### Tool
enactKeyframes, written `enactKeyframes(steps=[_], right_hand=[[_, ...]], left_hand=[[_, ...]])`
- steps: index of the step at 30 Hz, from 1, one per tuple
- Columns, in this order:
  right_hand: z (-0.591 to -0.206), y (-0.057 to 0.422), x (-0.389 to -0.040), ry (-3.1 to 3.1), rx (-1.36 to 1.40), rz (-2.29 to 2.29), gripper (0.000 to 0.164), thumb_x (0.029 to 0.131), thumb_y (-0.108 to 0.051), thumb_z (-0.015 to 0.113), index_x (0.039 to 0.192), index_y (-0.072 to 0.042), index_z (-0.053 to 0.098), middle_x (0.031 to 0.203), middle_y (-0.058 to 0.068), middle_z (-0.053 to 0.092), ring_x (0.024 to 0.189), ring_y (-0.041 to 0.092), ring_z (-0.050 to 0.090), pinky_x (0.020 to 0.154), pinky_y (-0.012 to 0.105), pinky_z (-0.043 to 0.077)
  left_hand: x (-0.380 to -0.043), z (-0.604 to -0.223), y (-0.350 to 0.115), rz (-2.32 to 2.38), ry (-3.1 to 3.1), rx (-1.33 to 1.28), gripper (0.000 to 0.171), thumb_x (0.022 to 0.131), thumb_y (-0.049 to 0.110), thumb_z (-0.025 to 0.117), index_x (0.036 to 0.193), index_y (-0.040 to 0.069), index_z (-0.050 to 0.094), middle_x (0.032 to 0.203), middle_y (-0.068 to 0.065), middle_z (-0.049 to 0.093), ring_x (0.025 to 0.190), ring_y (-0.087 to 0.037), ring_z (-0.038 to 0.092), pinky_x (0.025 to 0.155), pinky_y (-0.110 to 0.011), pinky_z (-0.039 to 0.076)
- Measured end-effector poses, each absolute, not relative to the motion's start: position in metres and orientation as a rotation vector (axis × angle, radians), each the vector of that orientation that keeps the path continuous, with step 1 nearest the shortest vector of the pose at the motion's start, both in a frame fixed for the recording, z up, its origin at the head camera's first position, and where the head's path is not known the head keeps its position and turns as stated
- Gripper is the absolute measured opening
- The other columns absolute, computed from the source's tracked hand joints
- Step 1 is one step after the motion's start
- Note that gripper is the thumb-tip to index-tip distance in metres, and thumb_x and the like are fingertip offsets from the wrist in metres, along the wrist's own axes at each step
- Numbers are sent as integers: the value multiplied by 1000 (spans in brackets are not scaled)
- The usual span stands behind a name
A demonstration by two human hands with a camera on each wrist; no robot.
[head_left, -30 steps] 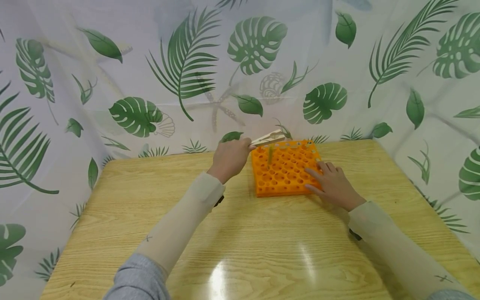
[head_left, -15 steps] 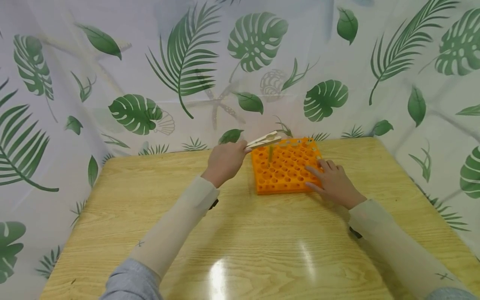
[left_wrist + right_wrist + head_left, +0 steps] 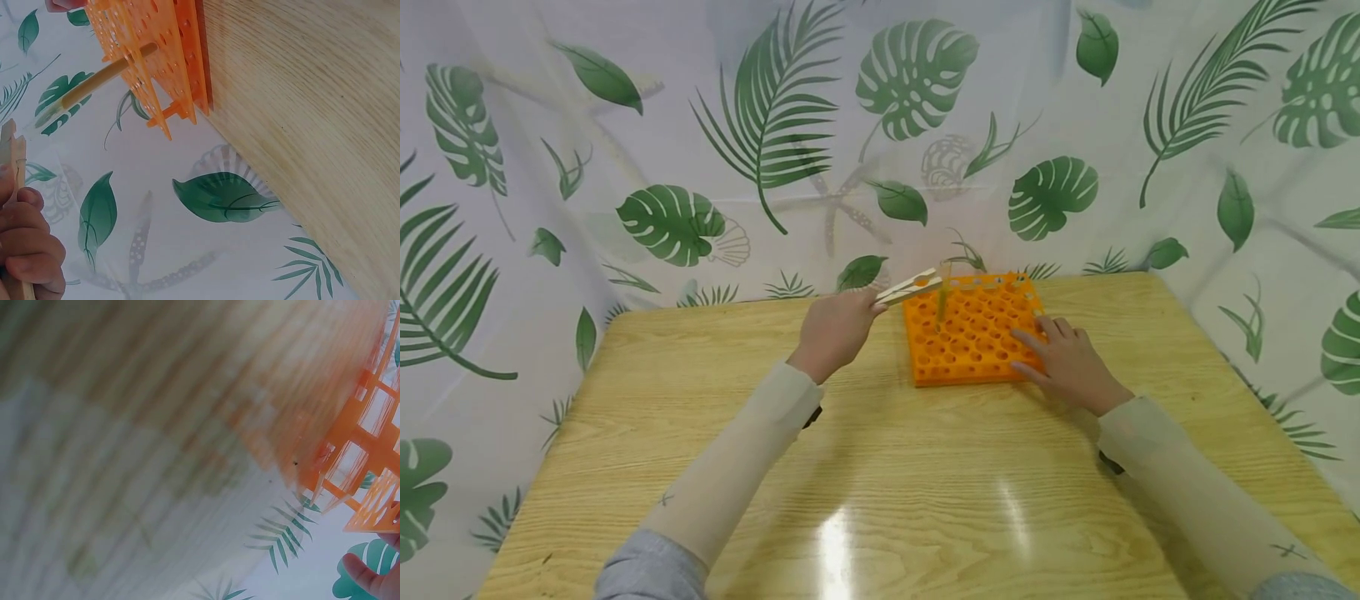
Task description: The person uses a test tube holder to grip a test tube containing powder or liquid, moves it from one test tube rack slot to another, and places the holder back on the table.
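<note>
My left hand (image 3: pixel 835 337) grips a wooden test tube clamp (image 3: pixel 906 290), its tips pointing right, just left of a test tube's top. That clear test tube (image 3: pixel 943 300) holds yellowish liquid and stands in a hole on the left side of an orange test tube rack (image 3: pixel 981 367). In the left wrist view the tube (image 3: pixel 97 86) passes through the rack's upper layer, with a gap between it and the clamp (image 3: pixel 15 147). My right hand (image 3: pixel 1078 367) rests with spread fingers on the rack's right side.
The rack stands near the far edge of a wood-grain table (image 3: pixel 820 467). Behind it hangs a white cloth (image 3: pixel 752 258) printed with green leaves. The right wrist view is largely blurred by a near surface, with rack lattice (image 3: pixel 356 434) at its right.
My left hand has drawn the clamp leftward off the tube's top, while the tube stays standing in the rack. The right hand keeps its place on the rack.
</note>
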State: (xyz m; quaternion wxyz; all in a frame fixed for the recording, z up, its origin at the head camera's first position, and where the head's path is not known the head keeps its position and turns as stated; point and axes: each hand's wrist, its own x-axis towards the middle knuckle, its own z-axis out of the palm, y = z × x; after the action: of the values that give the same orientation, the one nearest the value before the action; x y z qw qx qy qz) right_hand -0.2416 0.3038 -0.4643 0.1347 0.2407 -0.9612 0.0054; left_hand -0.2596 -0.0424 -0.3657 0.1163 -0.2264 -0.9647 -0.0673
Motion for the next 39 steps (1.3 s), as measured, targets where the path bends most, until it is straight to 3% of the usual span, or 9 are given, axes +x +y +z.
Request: enactKeyframes(steps=[4, 12, 39], right_hand=[[-464, 304, -241, -2786, 694, 24, 54, 87, -42, 64, 130, -12, 53, 128, 26, 45, 109, 41, 45, 79, 58, 41], [-465, 305, -242, -2803, 684, 17, 55, 87, -43, 63, 131, -12, 52, 129, 26, 45, 110, 41, 45, 80, 58, 41], [-465, 304, -241, -2783, 699, 4, 53, 87, -41, 64, 131, -13, 53, 125, 24, 45, 108, 40, 46, 76, 57, 42]], left_hand=[[-259, -369, -47, -206, -2829, -656, 30, 98, 37, 46, 104, 14, 62, 73, -5, 65, 58, -20, 60, 48, -35, 45], [-257, -376, -58, -218, -2826, -647, 30, 100, 36, 44, 84, 11, 51, 53, 0, 37, 42, -16, 38, 40, -28, 26], [-255, -381, -73, -243, -2822, -627, 36, 99, 37, 45, 75, 10, 47, 49, 2, 32, 40, -12, 31, 40, -26, 22]])
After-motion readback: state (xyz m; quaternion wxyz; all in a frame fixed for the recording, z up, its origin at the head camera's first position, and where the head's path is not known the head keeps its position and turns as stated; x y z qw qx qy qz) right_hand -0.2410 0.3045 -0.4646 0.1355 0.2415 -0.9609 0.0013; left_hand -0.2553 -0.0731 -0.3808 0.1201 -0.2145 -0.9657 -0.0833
